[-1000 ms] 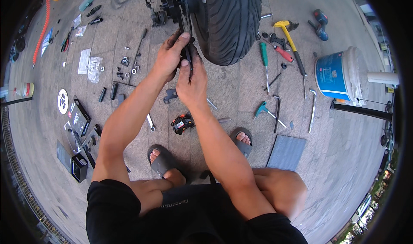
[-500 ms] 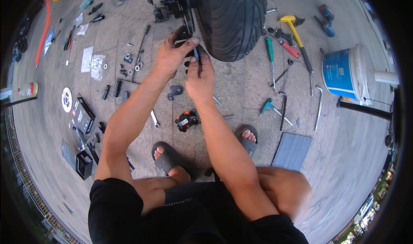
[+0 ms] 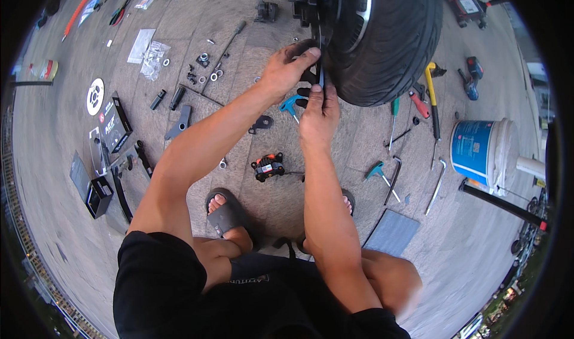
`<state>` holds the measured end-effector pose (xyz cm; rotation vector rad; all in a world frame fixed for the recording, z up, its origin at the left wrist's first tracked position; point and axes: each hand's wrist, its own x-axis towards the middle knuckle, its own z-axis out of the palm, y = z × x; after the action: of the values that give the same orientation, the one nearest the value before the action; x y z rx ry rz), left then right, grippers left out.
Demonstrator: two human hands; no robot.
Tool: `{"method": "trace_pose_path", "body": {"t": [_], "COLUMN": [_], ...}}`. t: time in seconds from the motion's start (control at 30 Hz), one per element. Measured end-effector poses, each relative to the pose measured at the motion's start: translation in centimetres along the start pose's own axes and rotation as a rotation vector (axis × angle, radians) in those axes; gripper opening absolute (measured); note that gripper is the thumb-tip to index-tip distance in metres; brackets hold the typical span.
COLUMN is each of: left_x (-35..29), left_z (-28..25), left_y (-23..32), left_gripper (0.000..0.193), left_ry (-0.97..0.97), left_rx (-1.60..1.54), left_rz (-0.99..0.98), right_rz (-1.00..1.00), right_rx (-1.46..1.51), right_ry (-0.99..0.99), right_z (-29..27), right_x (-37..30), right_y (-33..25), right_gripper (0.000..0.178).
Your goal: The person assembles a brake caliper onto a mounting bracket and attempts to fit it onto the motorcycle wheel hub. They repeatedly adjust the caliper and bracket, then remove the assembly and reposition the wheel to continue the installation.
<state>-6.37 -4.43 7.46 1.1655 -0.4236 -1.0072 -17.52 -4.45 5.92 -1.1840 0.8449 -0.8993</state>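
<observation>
A black tyre hangs at the top, with a thin brake disc seen edge-on along its left side. My left hand is closed at the disc's edge, thumb pointing right and darkened fingers curled behind. Just below, my right hand pinches the same edge between thumb and fingers; the fingertips are partly hidden. Under my wrists lie a blue T-handle hex key and a dark metal bracket. Nearer my feet rests a black-and-orange brake caliper.
To the right are a yellow hammer, a red screwdriver, a green T-handle key, a cordless drill and a blue-and-white bucket. Washers, sockets, plastic bags and open boxes lie left. A grey pad lies near my right knee.
My view has shifted, so the wheel and both hands appear farther right and slightly lower. Both hands keep their grip at the disc's edge. The blue T-handle key now shows between my forearms.
</observation>
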Motion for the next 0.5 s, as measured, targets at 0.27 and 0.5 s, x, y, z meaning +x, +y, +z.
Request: {"method": "trace_pose_path", "body": {"t": [0.27,0.5], "left_x": [0.64,0.75], "left_z": [-0.29,-0.50], "left_y": [0.13,-0.03], "left_gripper": [0.031,0.032], "left_ry": [0.095,0.037], "left_rx": [-0.177,-0.136], "left_rz": [-0.104,-0.137], "right_rz": [-0.035,-0.179], "right_rx": [0.026,-0.130], "right_ry": [0.009,0.010], "right_z": [-0.44,-0.15], "right_x": [0.55,0.04], "right_y": [0.34,0.24], "right_gripper": [0.040,0.038]}}
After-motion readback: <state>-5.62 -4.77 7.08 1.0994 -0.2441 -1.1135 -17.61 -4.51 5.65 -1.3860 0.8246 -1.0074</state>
